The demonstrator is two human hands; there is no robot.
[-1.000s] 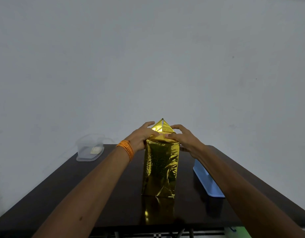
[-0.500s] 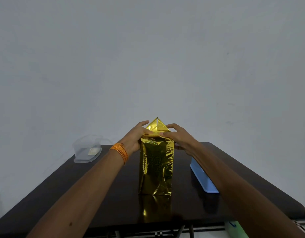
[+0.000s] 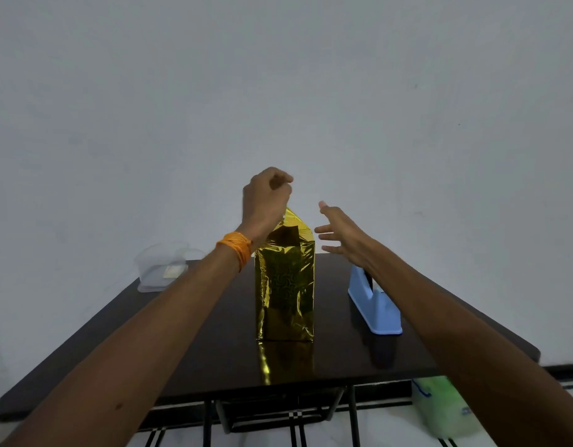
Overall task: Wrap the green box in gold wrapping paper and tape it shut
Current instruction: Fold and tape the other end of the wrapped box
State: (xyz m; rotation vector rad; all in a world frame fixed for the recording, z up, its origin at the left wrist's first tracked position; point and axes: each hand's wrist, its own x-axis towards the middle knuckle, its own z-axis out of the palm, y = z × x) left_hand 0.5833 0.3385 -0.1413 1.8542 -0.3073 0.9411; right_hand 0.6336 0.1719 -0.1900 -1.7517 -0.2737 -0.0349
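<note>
The box, fully covered in shiny gold wrapping paper [image 3: 284, 285], stands upright in the middle of the dark table [image 3: 214, 350]; no green shows. Its top flap rises to a point. My left hand [image 3: 266, 201], with an orange band at the wrist, is raised above the box's top left corner and pinches the tip of that gold flap with curled fingers. My right hand [image 3: 338, 232] hovers just right of the box's top with fingers spread, touching nothing.
A light blue tape dispenser [image 3: 374, 304] sits on the table to the right of the box. A clear plastic container [image 3: 164, 266] stands at the far left corner. A green-and-white bag [image 3: 440, 404] lies on the floor at the right.
Both hands were pressing the folded top flap down. Now my left hand has risen and pulls the flap's tip upward, and my right hand has let go and moved off to the right.
</note>
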